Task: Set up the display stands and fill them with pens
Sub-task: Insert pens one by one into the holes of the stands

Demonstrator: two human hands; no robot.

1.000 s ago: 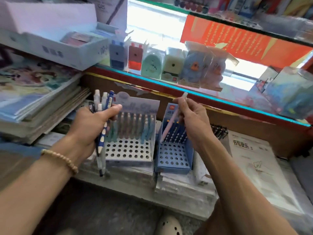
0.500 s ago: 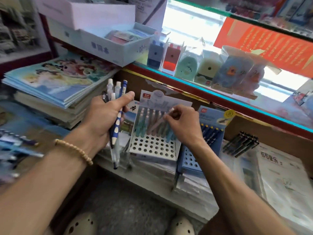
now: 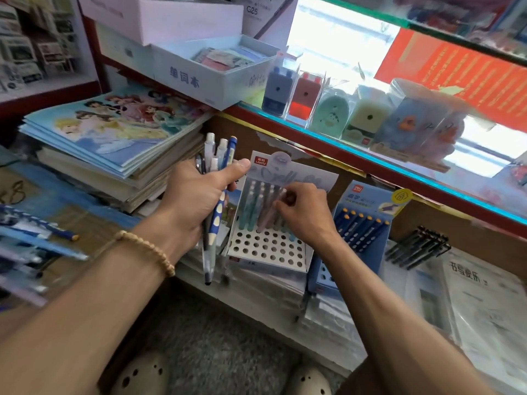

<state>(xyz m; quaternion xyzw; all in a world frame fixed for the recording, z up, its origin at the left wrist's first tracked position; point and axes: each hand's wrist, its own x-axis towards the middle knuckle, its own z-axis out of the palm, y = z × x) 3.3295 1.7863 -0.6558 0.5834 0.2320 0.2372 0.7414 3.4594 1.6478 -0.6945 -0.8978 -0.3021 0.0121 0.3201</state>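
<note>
Gripping a bundle of pens (image 3: 218, 178), the left hand (image 3: 196, 199) waits beside the white stand (image 3: 266, 246); the right hand (image 3: 306, 212) pinches a pink pen (image 3: 266, 220) standing in its holes.

We note a white display stand (image 3: 266, 249) dotted with round holes, holding teal and mauve pens (image 3: 258, 206). Right of it, a blue stand (image 3: 368, 212) carries navy, yellow-capped pens. Left of it, one held pen (image 3: 218, 215) shows navy with pale ovals.
</note>
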